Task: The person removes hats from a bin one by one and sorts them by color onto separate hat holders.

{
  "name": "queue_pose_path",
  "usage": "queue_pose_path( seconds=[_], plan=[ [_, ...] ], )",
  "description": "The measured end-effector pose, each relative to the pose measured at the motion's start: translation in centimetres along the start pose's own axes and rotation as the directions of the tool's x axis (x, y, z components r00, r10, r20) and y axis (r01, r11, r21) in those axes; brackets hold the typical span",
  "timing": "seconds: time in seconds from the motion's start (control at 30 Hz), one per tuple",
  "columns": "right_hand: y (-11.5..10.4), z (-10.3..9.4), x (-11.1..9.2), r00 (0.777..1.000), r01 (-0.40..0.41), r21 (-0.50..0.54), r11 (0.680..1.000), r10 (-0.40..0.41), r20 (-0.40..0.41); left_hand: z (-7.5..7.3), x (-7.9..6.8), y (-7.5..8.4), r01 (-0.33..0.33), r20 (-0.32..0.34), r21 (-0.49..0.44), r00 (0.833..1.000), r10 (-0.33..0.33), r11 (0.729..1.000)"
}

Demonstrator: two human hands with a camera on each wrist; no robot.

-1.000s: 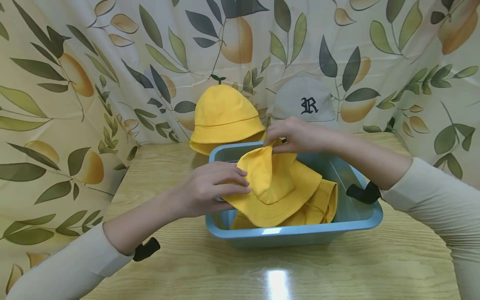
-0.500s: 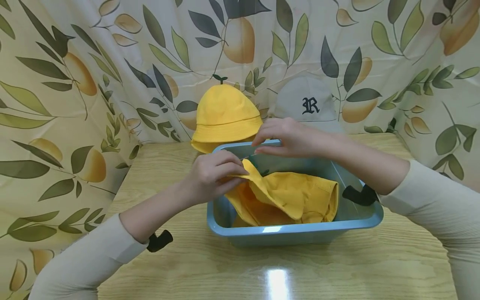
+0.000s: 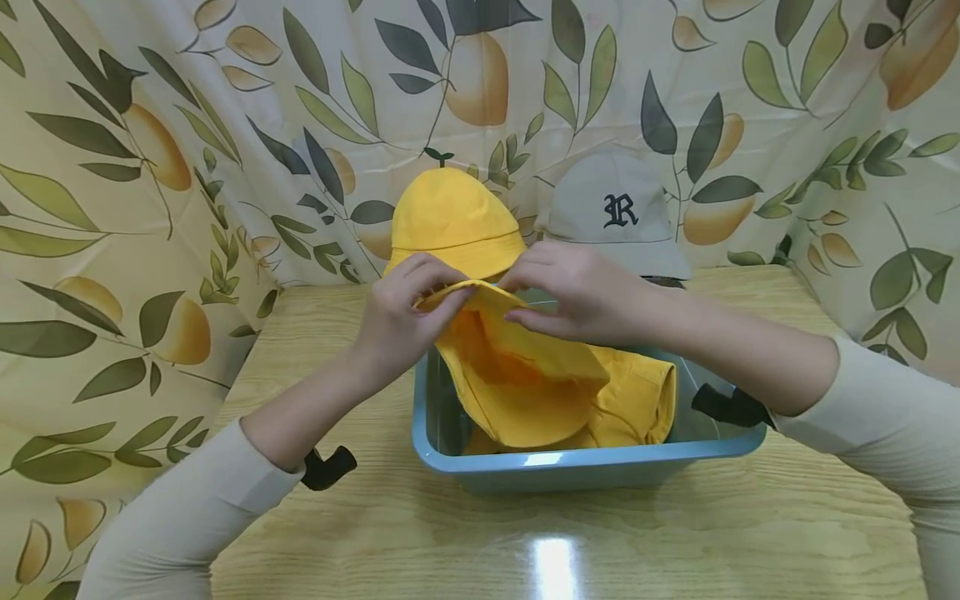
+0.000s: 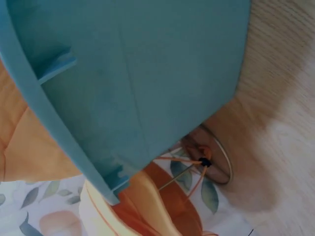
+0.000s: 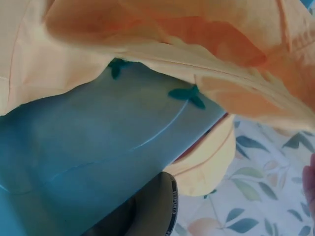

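Observation:
My left hand (image 3: 401, 317) pinches the raised brim of a yellow bucket hat (image 3: 525, 392), thumb on the near side. The right hand (image 3: 573, 292) pinches the same brim a little further right. The hat tilts with its orange-shaded inside towards me, its lower part inside a blue basin (image 3: 562, 475). More folded yellow fabric (image 3: 641, 396) lies under and right of it in the basin. From the right wrist, the hat's yellow cloth (image 5: 162, 49) crosses the top, with green sprout ornaments (image 5: 189, 94) against the basin wall. Neither hand's grip shows in the wrist views.
Behind the basin stand another yellow bucket hat (image 3: 453, 212) with a sprout on top and a grey cap (image 3: 611, 204) with a black letter. A wire stand base (image 4: 229, 164) and orange cord (image 4: 197, 182) show beside the basin. A patterned curtain (image 3: 322, 50) surrounds the wooden table (image 3: 420, 542).
The hat has turned from crown up to its inside facing me, its brim lifted. My left hand has risen; the right let go of the crown and moved to the brim.

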State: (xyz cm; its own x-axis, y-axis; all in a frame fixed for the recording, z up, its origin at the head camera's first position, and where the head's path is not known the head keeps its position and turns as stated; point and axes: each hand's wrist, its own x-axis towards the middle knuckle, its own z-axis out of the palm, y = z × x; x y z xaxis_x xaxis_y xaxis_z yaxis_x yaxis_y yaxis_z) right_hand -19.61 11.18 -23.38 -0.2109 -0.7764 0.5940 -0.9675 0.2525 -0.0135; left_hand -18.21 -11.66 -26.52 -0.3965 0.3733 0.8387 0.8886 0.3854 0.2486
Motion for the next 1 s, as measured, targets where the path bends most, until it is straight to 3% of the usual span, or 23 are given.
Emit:
queue_pose_path(
  seconds=[0.17, 0.3, 0.4, 0.5, 0.63, 0.8, 1.0],
  plan=[
    [-0.7, -0.1, -0.4, 0.985, -0.156, -0.090, 0.984, 0.162, 0.067, -0.5, 0.3, -0.3, 0.039, -0.055, -0.024, 0.998, -0.041, 0.999],
    [-0.9, -0.3, -0.8, 0.943, -0.296, -0.130, 0.946, 0.312, 0.119, -0.8, 0.3, -0.5, 0.060, -0.080, -0.022, 0.995, -0.062, 0.998],
    [-0.7, -0.5, -1.1, 0.919, -0.356, -0.147, 0.923, 0.375, 0.126, -1.0, 0.3, -0.6, 0.067, -0.091, -0.032, 0.993, -0.070, 0.997],
    [-0.2, -0.6, -1.5, 0.932, -0.333, -0.175, 0.927, 0.352, 0.090, -1.3, 0.3, -0.5, 0.078, -0.097, -0.049, 0.992, -0.083, 0.996],
    [0.3, -1.0, -1.4, 0.967, -0.252, -0.181, 0.951, 0.252, -0.024, -1.6, 0.0, -0.5, 0.113, -0.120, -0.089, 0.985, -0.123, 0.990],
    [0.3, -2.0, -0.8, 0.957, -0.267, -0.137, 0.954, 0.246, -0.153, -1.8, -1.1, -0.3, 0.170, -0.127, -0.128, 0.974, -0.186, 0.977],
    [0.1, -3.5, 0.0, 0.941, -0.294, -0.120, 0.948, 0.265, -0.210, -1.9, -3.6, -0.3, 0.261, -0.039, -0.131, 0.963, -0.268, 0.956]
  ],
)
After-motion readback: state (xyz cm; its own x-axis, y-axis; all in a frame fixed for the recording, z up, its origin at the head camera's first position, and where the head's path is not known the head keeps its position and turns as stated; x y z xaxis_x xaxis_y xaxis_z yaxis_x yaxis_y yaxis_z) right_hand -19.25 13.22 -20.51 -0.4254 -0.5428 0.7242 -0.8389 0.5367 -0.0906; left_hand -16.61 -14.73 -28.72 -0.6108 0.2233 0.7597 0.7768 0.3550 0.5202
